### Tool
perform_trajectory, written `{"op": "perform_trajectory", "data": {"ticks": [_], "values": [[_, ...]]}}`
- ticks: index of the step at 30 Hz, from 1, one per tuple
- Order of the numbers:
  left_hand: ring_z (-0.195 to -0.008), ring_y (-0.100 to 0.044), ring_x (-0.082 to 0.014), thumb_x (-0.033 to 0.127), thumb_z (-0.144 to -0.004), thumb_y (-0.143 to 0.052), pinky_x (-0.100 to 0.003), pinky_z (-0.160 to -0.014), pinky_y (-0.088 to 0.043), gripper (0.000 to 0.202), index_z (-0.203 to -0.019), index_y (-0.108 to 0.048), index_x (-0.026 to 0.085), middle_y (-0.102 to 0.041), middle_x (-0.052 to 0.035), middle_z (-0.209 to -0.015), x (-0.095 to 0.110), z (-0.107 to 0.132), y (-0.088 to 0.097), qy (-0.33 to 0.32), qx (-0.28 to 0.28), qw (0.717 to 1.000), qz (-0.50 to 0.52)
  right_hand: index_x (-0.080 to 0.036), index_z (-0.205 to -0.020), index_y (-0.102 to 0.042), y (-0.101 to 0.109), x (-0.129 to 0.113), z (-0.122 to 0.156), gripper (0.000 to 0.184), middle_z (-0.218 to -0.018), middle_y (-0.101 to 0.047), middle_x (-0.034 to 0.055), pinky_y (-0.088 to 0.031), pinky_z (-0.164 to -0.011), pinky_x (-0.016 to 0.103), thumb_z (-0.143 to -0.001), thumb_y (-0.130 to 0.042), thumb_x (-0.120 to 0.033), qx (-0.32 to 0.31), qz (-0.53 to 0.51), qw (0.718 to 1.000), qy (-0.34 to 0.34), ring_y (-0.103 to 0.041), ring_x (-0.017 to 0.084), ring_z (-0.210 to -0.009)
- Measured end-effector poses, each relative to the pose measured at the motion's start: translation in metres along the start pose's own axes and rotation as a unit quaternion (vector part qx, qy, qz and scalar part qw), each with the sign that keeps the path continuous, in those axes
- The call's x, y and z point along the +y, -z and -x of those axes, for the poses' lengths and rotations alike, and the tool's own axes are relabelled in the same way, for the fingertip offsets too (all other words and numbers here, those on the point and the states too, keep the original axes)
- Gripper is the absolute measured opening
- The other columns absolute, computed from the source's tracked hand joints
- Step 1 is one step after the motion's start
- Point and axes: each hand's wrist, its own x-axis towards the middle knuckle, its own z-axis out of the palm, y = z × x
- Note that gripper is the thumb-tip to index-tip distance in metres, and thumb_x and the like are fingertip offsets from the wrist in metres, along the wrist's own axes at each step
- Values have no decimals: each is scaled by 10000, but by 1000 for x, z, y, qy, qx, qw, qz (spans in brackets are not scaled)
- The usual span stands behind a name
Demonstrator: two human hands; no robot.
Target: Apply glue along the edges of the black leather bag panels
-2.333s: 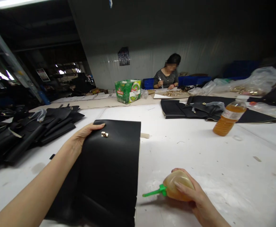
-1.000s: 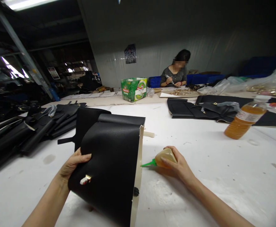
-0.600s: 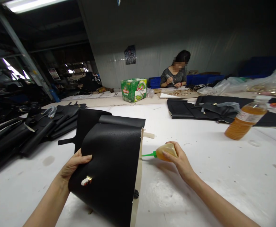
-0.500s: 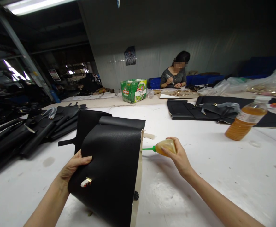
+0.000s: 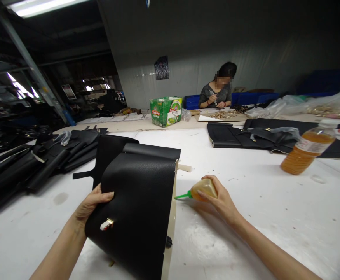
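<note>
My left hand (image 5: 92,204) grips the left side of a black leather bag panel (image 5: 137,202), thumb on top and fingers hidden beneath. The panel is bent over in a curve, with a pale edge strip (image 5: 172,206) along its right side. A small gold metal clasp (image 5: 108,223), partly wrapped in white, sits on its face. My right hand (image 5: 219,198) is closed round a squeeze bottle (image 5: 204,189) of amber liquid. Its green nozzle (image 5: 183,195) points left, with the tip at the pale edge; whether it touches, I cannot tell.
Black leather pieces (image 5: 61,155) are heaped at the left, and more (image 5: 254,136) lie at the back right. A large bottle of orange liquid (image 5: 306,147) stands at the right. Behind are a green carton (image 5: 165,112) and a seated person (image 5: 216,95) with small metal parts (image 5: 224,115).
My right hand has brought the squeeze bottle slightly down, so its nozzle tip sits lower along the pale edge. My left hand still holds the panel. The view has shifted slightly.
</note>
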Motion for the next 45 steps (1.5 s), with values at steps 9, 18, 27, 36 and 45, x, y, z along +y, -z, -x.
{"op": "perform_trajectory", "data": {"ticks": [9,18,27,36,45], "values": [[-790,-716,-336,82,-598,-745,-425,-701,-595,819,-1356,-482,247,-769,-75,-911,2,6,-8,-10,9,1000,-3,-234,-1105,-478,-6,8,-14,473,-980,-566,29,-457,-736,352,-781,-690,-505,29,-17,999,-12,-562,260,-863],[-802,-713,-341,88,-607,-752,-421,-710,-591,595,-1176,-625,201,-767,-83,-903,-1,2,5,-12,10,1000,-9,-211,-1069,-489,-1,-1,-1,417,-877,-596,17,-448,-695,331,-793,-673,-464,-45,-55,997,-37,-564,245,-801],[-835,-708,-341,74,-637,-727,-408,-706,-590,715,-1311,-531,209,-761,-94,-945,-3,8,7,-19,-10,1000,11,-222,-1088,-482,-3,-13,26,401,-846,-606,9,-448,-662,325,-817,-670,-451,-111,-74,988,-76,-571,243,-769],[-839,-703,-370,108,-588,-758,-427,-696,-596,786,-1325,-524,248,-763,-90,-950,-9,22,14,-24,-9,1000,15,-230,-1089,-464,-6,-16,44,429,-838,-598,8,-448,-633,312,-805,-673,-475,-128,-98,982,-101,-572,238,-748],[-847,-705,-359,94,-555,-778,-452,-764,-582,780,-1278,-552,282,-768,-51,-937,-12,29,14,-16,0,1000,27,-224,-1079,-469,-11,-7,35,452,-893,-583,17,-439,-679,326,-791,-677,-503,-26,-37,997,-58,-563,245,-789]]}}
